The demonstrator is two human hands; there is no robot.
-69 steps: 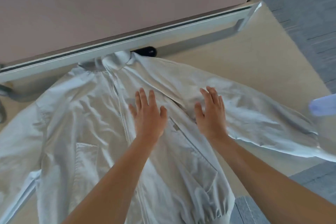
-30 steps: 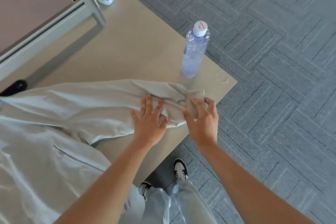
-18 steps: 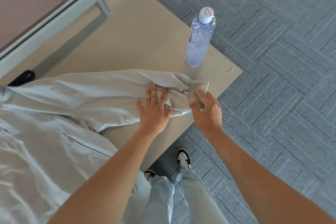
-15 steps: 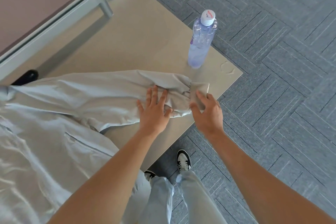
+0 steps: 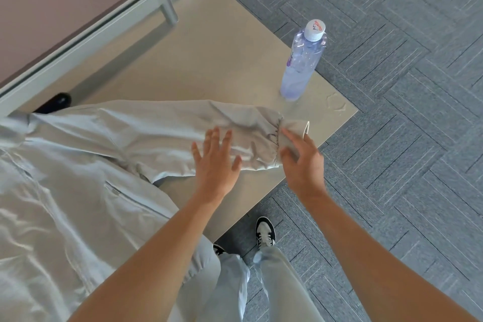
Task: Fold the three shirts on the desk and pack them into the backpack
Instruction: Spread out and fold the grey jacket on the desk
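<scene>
On desk [image 5: 222,65], hands pinch, flatten sleeve [image 5: 167,136].

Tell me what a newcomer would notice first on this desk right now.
A pale jacket sprawls across the desk, one sleeve stretched toward the corner. The left hand lies spread over that sleeve while the right hand pinches its cuff. Just beyond stands a capped water bottle.

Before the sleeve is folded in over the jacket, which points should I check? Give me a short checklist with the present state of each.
1. Right hand holds the cuff: ok.
2. Left hand open over the sleeve: ok; contact cannot tell.
3. Sleeve lies straight: ok, some wrinkles near the cuff.
4. Water bottle apart from the cuff: ok, but close.
5. Jacket body flat on the desk: not ok, its hem hangs over the edge.
</scene>
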